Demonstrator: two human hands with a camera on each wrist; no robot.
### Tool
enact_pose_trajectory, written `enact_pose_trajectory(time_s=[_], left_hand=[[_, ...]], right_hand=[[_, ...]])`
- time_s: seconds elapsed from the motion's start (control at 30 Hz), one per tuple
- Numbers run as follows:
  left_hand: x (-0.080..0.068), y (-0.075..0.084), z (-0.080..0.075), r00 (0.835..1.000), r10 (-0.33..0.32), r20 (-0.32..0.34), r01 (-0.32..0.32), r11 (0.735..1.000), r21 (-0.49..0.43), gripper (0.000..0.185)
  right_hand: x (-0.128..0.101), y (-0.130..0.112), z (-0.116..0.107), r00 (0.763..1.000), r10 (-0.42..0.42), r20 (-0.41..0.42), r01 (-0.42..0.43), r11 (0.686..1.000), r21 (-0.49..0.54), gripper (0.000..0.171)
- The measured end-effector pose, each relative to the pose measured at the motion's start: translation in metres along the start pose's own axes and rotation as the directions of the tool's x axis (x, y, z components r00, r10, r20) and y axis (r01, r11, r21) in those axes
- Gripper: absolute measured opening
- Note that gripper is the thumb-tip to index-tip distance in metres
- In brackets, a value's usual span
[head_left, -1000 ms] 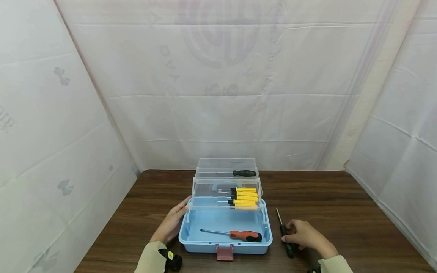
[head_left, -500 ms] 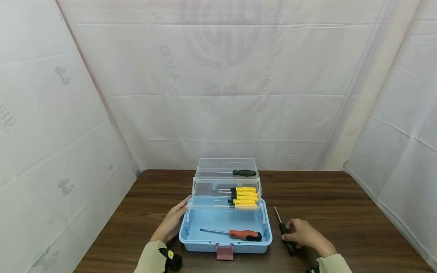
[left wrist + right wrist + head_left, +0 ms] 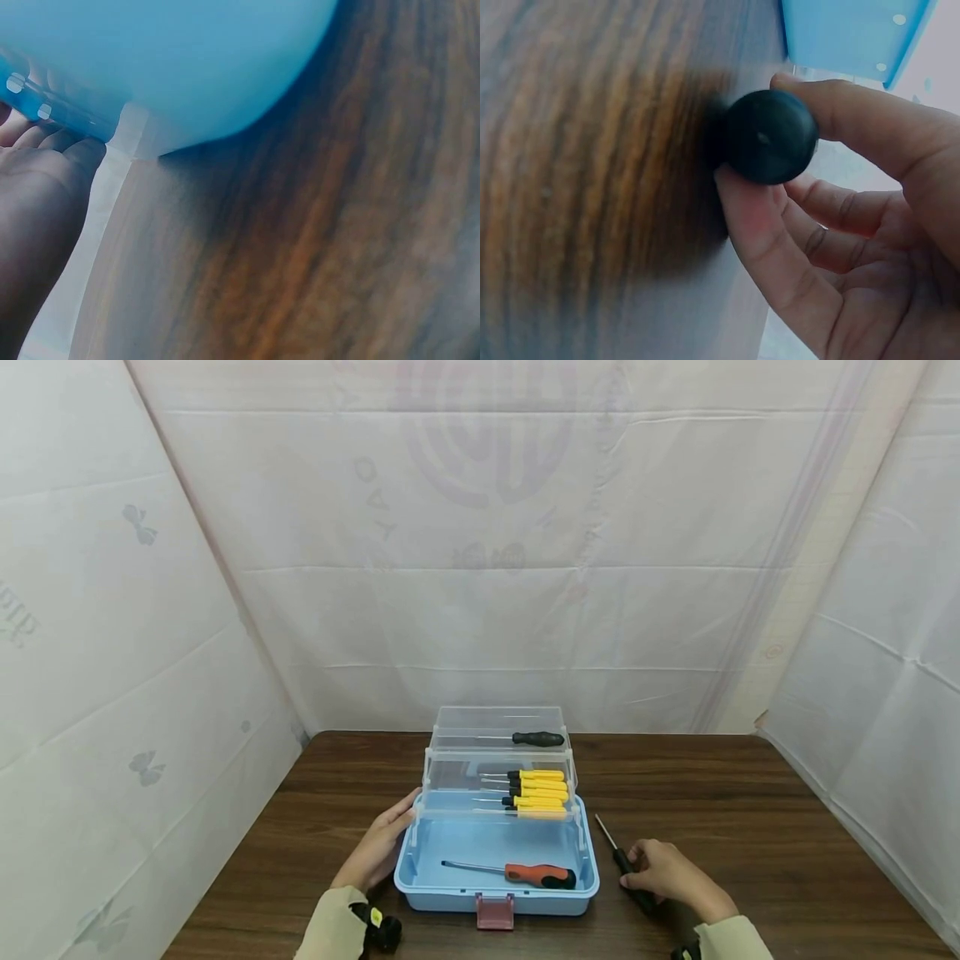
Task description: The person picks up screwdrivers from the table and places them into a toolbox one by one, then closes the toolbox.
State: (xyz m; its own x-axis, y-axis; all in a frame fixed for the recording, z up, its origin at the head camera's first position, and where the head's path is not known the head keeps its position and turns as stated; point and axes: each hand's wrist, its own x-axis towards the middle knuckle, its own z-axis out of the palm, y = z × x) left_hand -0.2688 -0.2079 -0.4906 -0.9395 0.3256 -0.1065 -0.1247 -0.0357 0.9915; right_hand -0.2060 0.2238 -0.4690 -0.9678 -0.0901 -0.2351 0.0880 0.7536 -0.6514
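In the head view my right hand point(image 3: 660, 872) pinches a black-handled screwdriver point(image 3: 624, 862) on the table, right of a blue toolbox point(image 3: 495, 900). The round butt of its handle point(image 3: 771, 137) shows between thumb and fingers in the right wrist view. The shaft points away and a little left. My left hand point(image 3: 378, 847) rests with extended fingers against the toolbox's left side; the left wrist view shows this hand point(image 3: 49, 187) touching the blue wall point(image 3: 195, 67). The toolbox lid stands up, and an orange-and-black screwdriver point(image 3: 536, 875) lies in the bottom.
Raised clear trays hold several yellow-handled screwdrivers point(image 3: 540, 785) and, higher up, another black-handled screwdriver point(image 3: 537, 739). A reddish latch point(image 3: 495, 912) hangs at the toolbox front. The dark wooden table point(image 3: 720, 810) is bounded by white sheeting point(image 3: 480, 610) at the back and sides.
The black-handled screwdriver in my right hand has swung slightly, its tip moving left and its butt shifting right and away. My left hand and the toolbox have stayed in place.
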Motion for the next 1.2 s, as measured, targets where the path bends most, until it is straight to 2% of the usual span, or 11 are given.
enact_pose_trajectory(time_s=[0.4,0.83,1.07,1.2], left_hand=[[0.001,0.0,0.0,1.0,0.0,0.004,0.0,1.0,0.013,0.062],[0.001,-0.003,0.0,1.0,0.003,-0.019,-0.003,1.0,0.003,0.066],[0.001,-0.002,0.001,1.0,0.002,-0.026,-0.002,1.0,0.003,0.062],[0.001,-0.002,0.001,1.0,0.0,-0.03,0.0,1.0,0.002,0.061]], right_hand=[[0.004,0.001,0.001,1.0,0.016,-0.004,-0.016,1.0,0.01,0.025],[0.004,0.005,-0.005,0.996,-0.07,0.056,0.067,0.996,0.051,0.028],[0.007,0.006,-0.01,0.994,-0.088,0.072,0.082,0.994,0.077,0.029],[0.009,0.005,-0.015,0.987,-0.132,0.097,0.125,0.989,0.073,0.031]])
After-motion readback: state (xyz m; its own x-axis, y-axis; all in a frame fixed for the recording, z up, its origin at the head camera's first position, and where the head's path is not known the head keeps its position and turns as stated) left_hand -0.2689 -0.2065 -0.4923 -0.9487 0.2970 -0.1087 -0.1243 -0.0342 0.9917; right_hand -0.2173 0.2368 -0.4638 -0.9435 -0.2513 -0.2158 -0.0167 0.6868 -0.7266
